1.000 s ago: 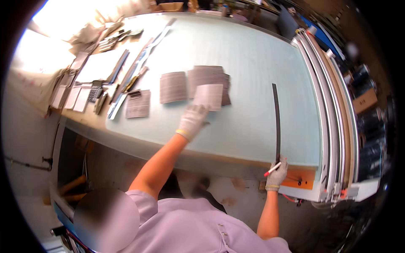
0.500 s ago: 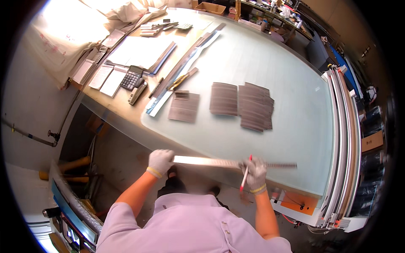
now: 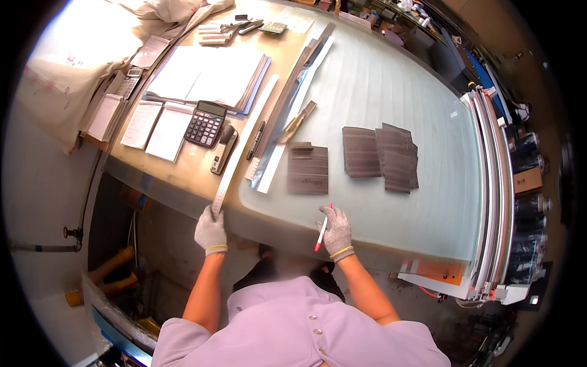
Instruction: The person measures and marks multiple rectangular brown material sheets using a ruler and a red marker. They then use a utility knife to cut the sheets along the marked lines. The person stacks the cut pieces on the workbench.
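My left hand (image 3: pixel 211 231), in a grey knit glove, is closed on the near end of a long pale ruler (image 3: pixel 246 142). The ruler slants away over the table's left part, between a stapler (image 3: pixel 225 150) and a black marker (image 3: pixel 257 140). My right hand (image 3: pixel 338 232), gloved too, grips a white pen with red ends (image 3: pixel 321 231) over the table's near edge. Beyond it lie dark striped sheets: one sheet (image 3: pixel 309 174) with small strips on top, a squarish pile (image 3: pixel 361 153), and a fanned-out pile (image 3: pixel 398 162). A yellow utility knife (image 3: pixel 296 126) rests farther off.
The big table (image 3: pixel 440 202) has a pale glassy top. On its left are a black calculator (image 3: pixel 206 124), open notebooks (image 3: pixel 168 129) and a stack of papers (image 3: pixel 205 73). Long strips (image 3: pixel 299 101) lie lengthwise on it. Rollers (image 3: pixel 496 196) flank its right edge.
The ruler has swung from crosswise along the near edge to pointing away on the left. My right hand has let go of it and kept the pen. The view has shifted.
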Demonstrator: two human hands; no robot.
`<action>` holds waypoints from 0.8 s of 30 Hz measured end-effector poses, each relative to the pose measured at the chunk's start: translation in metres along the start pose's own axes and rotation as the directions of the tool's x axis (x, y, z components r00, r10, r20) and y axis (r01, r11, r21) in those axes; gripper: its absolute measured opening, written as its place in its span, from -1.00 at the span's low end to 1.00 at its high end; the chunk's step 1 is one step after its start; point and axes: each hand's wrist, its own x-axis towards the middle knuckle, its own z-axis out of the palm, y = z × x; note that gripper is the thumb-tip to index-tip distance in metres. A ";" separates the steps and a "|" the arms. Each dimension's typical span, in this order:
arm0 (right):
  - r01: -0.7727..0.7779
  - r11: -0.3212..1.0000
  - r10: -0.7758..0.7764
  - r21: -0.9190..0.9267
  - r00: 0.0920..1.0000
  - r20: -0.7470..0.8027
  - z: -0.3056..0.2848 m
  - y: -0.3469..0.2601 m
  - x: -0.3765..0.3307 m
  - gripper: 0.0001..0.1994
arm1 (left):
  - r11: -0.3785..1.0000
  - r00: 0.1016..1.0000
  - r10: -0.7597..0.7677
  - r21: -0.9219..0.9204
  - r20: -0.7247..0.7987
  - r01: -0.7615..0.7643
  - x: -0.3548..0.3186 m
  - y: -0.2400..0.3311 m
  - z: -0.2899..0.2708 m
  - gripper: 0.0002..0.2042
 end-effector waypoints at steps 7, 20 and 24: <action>0.080 0.994 -0.073 -0.073 0.992 0.101 0.045 -0.043 0.036 -0.59 | 0.922 0.950 0.266 -0.244 -0.163 -0.300 0.061 0.049 0.012 -0.43; -0.371 0.852 0.405 -0.370 0.914 0.014 0.080 -0.076 0.268 -0.35 | 0.796 0.838 0.509 -0.263 -0.199 -0.546 0.085 0.060 0.006 -0.73; -0.569 0.753 0.636 -0.329 0.757 0.147 0.092 -0.073 0.312 -0.09 | 0.639 0.681 0.724 -0.266 -0.110 -0.722 0.095 0.104 0.043 -0.81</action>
